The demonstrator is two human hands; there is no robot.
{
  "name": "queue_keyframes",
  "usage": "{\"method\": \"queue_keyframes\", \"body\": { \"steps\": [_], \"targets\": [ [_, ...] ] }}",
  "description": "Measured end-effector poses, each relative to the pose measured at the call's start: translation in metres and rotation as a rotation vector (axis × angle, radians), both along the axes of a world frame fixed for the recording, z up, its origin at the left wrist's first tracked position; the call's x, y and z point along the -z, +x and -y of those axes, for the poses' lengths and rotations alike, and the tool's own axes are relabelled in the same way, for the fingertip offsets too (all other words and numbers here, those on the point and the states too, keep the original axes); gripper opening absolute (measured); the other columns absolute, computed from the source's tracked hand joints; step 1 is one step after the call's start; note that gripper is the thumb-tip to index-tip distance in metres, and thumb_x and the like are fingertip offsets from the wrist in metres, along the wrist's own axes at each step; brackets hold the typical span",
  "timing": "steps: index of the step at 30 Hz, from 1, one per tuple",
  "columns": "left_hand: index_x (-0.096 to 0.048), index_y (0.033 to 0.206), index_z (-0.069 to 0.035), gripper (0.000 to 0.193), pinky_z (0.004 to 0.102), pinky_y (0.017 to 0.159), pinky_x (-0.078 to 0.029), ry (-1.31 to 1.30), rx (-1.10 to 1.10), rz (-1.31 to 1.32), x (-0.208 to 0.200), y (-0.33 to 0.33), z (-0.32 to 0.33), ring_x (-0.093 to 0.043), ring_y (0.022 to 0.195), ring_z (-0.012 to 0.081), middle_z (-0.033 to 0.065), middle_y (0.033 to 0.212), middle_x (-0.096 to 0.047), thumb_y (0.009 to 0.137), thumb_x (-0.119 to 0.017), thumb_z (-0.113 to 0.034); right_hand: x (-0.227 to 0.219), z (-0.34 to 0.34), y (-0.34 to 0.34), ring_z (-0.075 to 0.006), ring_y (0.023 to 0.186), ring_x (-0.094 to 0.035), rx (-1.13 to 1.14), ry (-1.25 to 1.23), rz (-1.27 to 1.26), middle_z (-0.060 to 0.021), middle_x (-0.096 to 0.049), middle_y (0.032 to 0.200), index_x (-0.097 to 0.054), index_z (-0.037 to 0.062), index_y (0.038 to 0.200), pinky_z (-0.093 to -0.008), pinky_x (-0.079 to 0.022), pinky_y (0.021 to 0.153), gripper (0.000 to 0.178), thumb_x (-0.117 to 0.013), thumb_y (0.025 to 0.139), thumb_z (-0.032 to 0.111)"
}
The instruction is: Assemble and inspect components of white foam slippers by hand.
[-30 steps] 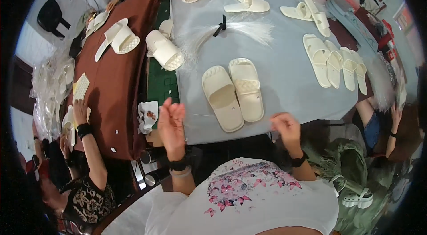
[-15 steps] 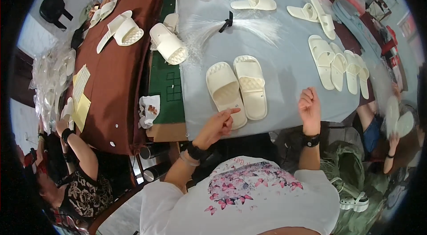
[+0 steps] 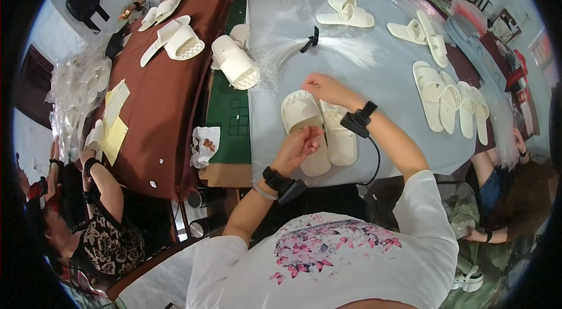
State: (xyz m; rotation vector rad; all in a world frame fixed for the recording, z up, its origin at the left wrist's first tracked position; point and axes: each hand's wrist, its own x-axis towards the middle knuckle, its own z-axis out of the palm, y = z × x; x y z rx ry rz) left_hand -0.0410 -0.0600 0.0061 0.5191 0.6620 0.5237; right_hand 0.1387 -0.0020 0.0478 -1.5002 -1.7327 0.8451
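A pair of cream slippers lies side by side on the grey-blue table in front of me. Over the strap of the left slipper (image 3: 316, 160) hovers my left hand (image 3: 300, 144), its fingers partly curled and apart, with nothing visible in them. My right hand (image 3: 329, 89) reaches across the far end of the right slipper (image 3: 342, 148), fingers closed together; whether something small is in them is hidden. Beyond my hands, a bundle of clear plastic strands (image 3: 345, 51) lies fanned out, tied in the middle with a black band (image 3: 310, 40).
More cream slippers stand to the right (image 3: 430, 98), at the far side (image 3: 346, 13) and by the left edge (image 3: 235, 66). A brown-covered table (image 3: 170, 98) adjoins on the left, with yellow paper (image 3: 117, 139). A crumpled white tissue (image 3: 205, 145) holds small brown bits. Several co-workers sit around.
My right hand has swung left and forward over the right slipper. My left hand has lifted its pointing finger off the left slipper and moved slightly forward. Across the table, a co-worker's hands have parted.
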Motion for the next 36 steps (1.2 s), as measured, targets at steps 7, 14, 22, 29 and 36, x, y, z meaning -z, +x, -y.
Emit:
{"method": "queue_keyframes", "body": {
  "steps": [7, 14, 22, 29, 36],
  "targets": [
    [-0.049, 0.084, -0.003, 0.016, 0.0224, 0.048, -0.032, 0.077, -0.078, -0.073, 0.013, 0.007, -0.006, -0.038, 0.05, 0.0083, 0.0016, 0.073, -0.049, 0.091, -0.039, -0.013, 0.028, -0.015, -0.012, -0.0282, 0.081, -0.057, -0.242, -0.187, 0.34, -0.0153, -0.061, 0.088, -0.058, 0.0022, 0.091, -0.0353, -0.044, 0.071, 0.028, -0.049, 0.082, 0.027],
    [-0.048, 0.079, -0.003, 0.014, 0.0229, 0.049, -0.03, 0.191, -0.155, -0.06, 0.019, 0.016, -0.004, -0.037, 0.054, 0.0097, 0.0018, 0.066, -0.044, 0.088, -0.038, -0.006, 0.022, -0.014, -0.009, -0.0173, 0.066, -0.053, -0.301, -0.395, 0.12, -0.0079, -0.058, 0.074, -0.058, 0.0012, 0.088, -0.0302, -0.042, 0.056, 0.026, -0.051, 0.081, 0.026],
    [-0.046, 0.085, -0.006, 0.011, 0.022, 0.048, -0.032, 0.13, -0.21, -0.061, 0.02, 0.018, -0.007, -0.039, 0.053, 0.0102, 0.0029, 0.068, -0.045, 0.09, -0.038, -0.01, 0.032, -0.019, -0.006, -0.0107, 0.047, -0.043, -0.255, -0.523, -0.091, -0.0019, -0.049, 0.057, -0.061, 0.0032, 0.081, -0.0256, -0.034, 0.041, 0.02, -0.057, 0.077, 0.023],
    [-0.052, 0.092, 0.001, 0.015, 0.0254, 0.059, -0.043, 0.167, -0.129, -0.079, 0.027, 0.003, -0.006, -0.054, 0.066, 0.0141, 0.0076, 0.077, -0.057, 0.088, -0.041, -0.008, 0.035, -0.008, -0.004, -0.0112, 0.05, -0.051, 0.043, -0.182, -0.18, -0.0037, -0.058, 0.062, -0.062, 0.0025, 0.077, -0.0243, -0.04, 0.047, 0.018, -0.058, 0.077, 0.02],
    [-0.051, 0.112, 0.004, 0.034, 0.0281, 0.083, -0.043, 0.339, 0.297, -0.219, -0.056, -0.027, 0.003, -0.054, 0.098, 0.0173, 0.0132, 0.111, -0.054, 0.089, -0.05, -0.021, 0.001, 0.048, 0.002, -0.007, 0.061, -0.05, 0.387, 0.084, -0.604, -0.0041, -0.061, 0.084, -0.054, 0.0016, 0.09, -0.0212, -0.043, 0.057, 0.013, -0.05, 0.087, 0.014]
  ]
}}
